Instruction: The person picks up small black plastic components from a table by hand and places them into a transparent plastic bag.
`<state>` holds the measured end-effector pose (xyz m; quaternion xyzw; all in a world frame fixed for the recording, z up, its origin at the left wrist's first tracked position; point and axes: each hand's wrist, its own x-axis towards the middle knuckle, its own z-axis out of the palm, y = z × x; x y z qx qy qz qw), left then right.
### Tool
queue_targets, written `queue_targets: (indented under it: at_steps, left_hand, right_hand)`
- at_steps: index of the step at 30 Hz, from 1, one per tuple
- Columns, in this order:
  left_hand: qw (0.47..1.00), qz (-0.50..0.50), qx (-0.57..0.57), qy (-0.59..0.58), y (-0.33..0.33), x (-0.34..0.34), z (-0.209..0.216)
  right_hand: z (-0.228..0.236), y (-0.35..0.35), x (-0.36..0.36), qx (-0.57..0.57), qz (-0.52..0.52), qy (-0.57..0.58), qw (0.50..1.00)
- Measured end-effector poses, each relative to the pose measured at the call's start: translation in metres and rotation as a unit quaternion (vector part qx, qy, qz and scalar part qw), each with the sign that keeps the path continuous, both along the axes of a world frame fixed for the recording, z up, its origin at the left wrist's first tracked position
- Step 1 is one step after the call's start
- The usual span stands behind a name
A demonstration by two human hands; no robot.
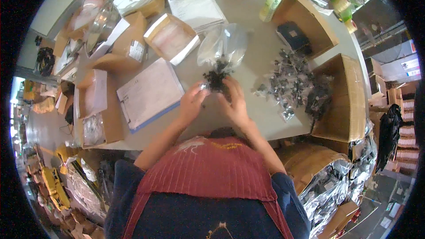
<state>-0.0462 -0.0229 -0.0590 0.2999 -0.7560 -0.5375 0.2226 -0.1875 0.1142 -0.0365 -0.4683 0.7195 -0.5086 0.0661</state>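
Note:
A heap of small black parts [216,79] lies on the table in front of me, at the mouth of a clear plastic bag [228,44]. At the heap's near left side, my left hand [192,102] is closed, with a small shiny clear plastic piece [204,87] at its fingertips; its exact kind is too small to tell. My right hand [235,102] reaches to the heap's right side, its fingers curved against the black parts and its thumb apart from them. To the right spreads a larger pile of bagged black parts [290,77].
A cardboard box [343,97] lies beside the bagged pile, with another open box [305,17] behind it. Left of my hands are a clipboard with papers [150,90] and a small carton [171,39]. A greenish bottle [270,5] stands at the back.

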Motion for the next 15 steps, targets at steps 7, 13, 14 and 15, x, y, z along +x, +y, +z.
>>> queue_targets:
  at_steps: [7,13,14,15]
  left_hand:
    - [0.967,-0.169,0.171,-0.083,0.007,0.013,0.057]
    - [0.946,-0.059,0.316,0.033,0.001,0.019,0.067]
    - [0.952,-0.063,0.299,0.029,0.002,0.02,0.069]
    - [0.957,-0.066,0.282,0.026,0.003,0.021,0.069]
  right_hand:
    - [0.051,0.002,0.001,0.009,0.138,-0.283,0.949]
    - [0.038,0.013,-0.001,0.08,0.122,-0.404,0.903]
    - [0.035,0.016,0.005,0.067,0.131,-0.443,0.884]
    - [0.031,0.018,0.01,0.056,0.138,-0.482,0.864]
